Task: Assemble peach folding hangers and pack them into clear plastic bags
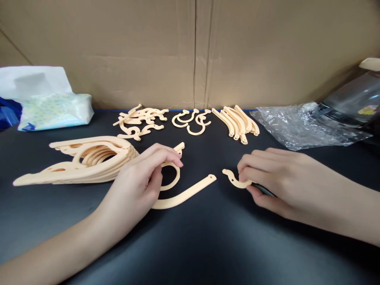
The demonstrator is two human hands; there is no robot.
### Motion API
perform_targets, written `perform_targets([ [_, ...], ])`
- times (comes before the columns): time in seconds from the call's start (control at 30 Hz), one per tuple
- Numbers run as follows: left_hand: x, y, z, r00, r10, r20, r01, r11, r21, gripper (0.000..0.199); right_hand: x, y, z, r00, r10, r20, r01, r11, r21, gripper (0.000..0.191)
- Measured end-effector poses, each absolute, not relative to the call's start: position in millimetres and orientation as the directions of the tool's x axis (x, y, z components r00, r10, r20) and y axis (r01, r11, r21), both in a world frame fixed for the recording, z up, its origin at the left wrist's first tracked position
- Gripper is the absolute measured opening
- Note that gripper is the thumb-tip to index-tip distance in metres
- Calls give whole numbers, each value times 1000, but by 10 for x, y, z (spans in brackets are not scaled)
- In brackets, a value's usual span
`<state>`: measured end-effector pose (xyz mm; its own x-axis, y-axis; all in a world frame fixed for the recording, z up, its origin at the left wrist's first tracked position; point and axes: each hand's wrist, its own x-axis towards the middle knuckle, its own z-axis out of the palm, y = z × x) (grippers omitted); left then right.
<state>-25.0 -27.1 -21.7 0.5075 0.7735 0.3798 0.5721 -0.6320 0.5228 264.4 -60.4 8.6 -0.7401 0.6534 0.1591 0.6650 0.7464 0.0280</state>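
Near the middle of the dark table, my left hand (142, 178) lies over a cream piece with a ring (177, 178) and a long curved arm (187, 196); its fingers are bent, and what they grip, if anything, is hidden. At the right, my right hand (276, 182) has its fingers closed on a small S-shaped cream piece (234, 180), whose free end points left. A dark object (264, 190) shows under those fingers. Left of my left hand lies a stack of cream frames (89, 174) with rounded openings.
Along the back of the black table (190, 253) lie branched pieces (139, 120), hook-shaped pieces (196, 128) and long curved strips (237, 120). A tissue pack (56, 111) stands back left. Clear plastic wrap (299, 126) and a transparent container (353, 99) are back right, before a cardboard wall (133, 51).
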Motion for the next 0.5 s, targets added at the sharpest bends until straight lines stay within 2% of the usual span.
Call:
perform_targets([
  [0.1, -216, -355, -193, 544, 708, 451, 592, -704, 392, 26, 2721, -544, 68, -732, 668, 135, 677, 736, 27, 19],
  [0.2, -152, -453, -177, 620, 616, 486, 596, -773, 220, 17, 2732, -528, 65, -723, 687, 71, 686, 726, -48, 22],
  [0.27, -102, -509, -175, 674, 565, 476, 588, -800, 118, 19, 2699, -538, 70, -727, 684, 57, 679, 729, -92, 24],
  [0.4, -28, -593, -170, 746, 495, 445, 578, -813, -64, 21, 2592, -571, 56, -706, 687, 172, 678, 726, -118, 18],
  [0.5, -7, -640, -170, 756, 477, 448, 572, -815, -97, 21, 2528, -596, 15, -692, 675, 255, 683, 727, -70, 17],
])
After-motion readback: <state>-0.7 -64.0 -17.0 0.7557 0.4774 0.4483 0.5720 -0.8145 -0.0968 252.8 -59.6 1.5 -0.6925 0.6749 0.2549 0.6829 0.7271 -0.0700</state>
